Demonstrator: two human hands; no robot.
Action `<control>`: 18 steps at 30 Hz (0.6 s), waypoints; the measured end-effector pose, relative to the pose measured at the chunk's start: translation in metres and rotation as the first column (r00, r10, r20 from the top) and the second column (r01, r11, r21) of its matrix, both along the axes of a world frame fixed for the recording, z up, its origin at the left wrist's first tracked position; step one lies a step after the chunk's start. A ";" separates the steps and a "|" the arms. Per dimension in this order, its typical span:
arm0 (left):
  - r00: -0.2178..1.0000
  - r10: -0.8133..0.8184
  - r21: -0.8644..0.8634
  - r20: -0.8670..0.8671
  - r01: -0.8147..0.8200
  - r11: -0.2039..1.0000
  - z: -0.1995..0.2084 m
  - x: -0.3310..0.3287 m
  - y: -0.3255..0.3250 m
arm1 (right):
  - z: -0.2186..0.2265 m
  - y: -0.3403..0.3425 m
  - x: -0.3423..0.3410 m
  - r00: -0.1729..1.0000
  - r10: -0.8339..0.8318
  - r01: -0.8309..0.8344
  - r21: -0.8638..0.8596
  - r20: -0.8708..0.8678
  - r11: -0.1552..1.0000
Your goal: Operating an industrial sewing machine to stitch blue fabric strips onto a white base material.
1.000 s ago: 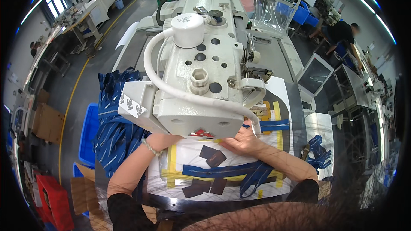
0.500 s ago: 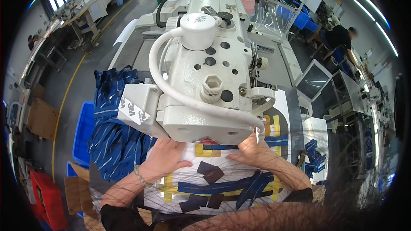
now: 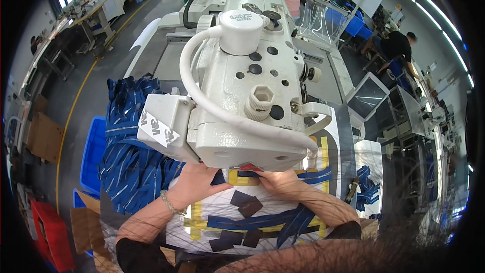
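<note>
Under the white sewing machine head [image 3: 237, 144] a dark blue zipper strip [image 3: 316, 175] lies across a white template [image 3: 202, 242] marked with yellow tape. My left hand [image 3: 194, 184] is closed at the strip's left part, with a bit of blue showing between thumb and fingers. Farther right, my right hand [image 3: 280, 183] is closed over the same strip, fingers pointing left beneath the head. The machine hides some fingertips. Nearer to me, more blue zipper strips [image 3: 237, 222] and small dark patches [image 3: 247, 205] lie on the template.
A big heap of blue zipper strips [image 3: 134, 167] sits left of the machine, beside a blue bin [image 3: 93, 156]. A smaller bunch [image 3: 368, 189] lies at the right. An open cardboard box [image 3: 83, 227] and a red container [image 3: 50, 232] stand at lower left.
My right hand has slid left, closer to my left hand. Blue strip now shows at my left thumb, and the strip's right end has shifted slightly left. The view has moved a little.
</note>
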State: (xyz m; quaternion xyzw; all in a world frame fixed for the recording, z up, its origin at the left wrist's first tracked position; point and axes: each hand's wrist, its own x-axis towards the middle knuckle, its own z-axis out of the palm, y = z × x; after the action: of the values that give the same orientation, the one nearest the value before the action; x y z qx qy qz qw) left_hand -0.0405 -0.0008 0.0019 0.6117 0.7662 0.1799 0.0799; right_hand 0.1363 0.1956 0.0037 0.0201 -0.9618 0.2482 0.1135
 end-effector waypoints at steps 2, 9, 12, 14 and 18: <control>1.000 0.020 -0.123 0.022 -0.017 0.992 -0.001 -0.002 0.002 | 0.000 0.000 -0.001 0.998 -0.043 0.034 -0.210 -0.040 0.977; 1.000 0.008 -0.029 0.007 -0.007 1.000 -0.006 -0.002 0.001 | 0.003 -0.002 -0.002 0.986 -0.145 0.166 -0.567 0.082 0.807; 0.995 -0.073 0.033 0.074 0.070 0.997 -0.004 -0.002 0.002 | 0.014 0.010 0.005 0.994 -0.075 0.105 -0.581 0.076 0.807; 0.988 -0.139 0.228 0.072 0.119 0.966 -0.003 -0.001 0.004 | 0.024 0.014 0.012 0.988 0.051 0.010 -0.393 0.146 0.919; 0.971 -0.223 0.257 0.086 0.195 0.947 -0.001 0.001 0.005 | 0.047 0.006 0.029 0.963 0.091 -0.131 0.146 0.253 0.980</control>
State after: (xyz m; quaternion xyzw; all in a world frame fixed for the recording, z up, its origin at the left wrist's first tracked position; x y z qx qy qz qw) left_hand -0.0400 0.0044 0.0008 0.6834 0.6629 0.2987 0.0652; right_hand 0.1655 0.2018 0.0505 0.0526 -0.9828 0.1758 -0.0221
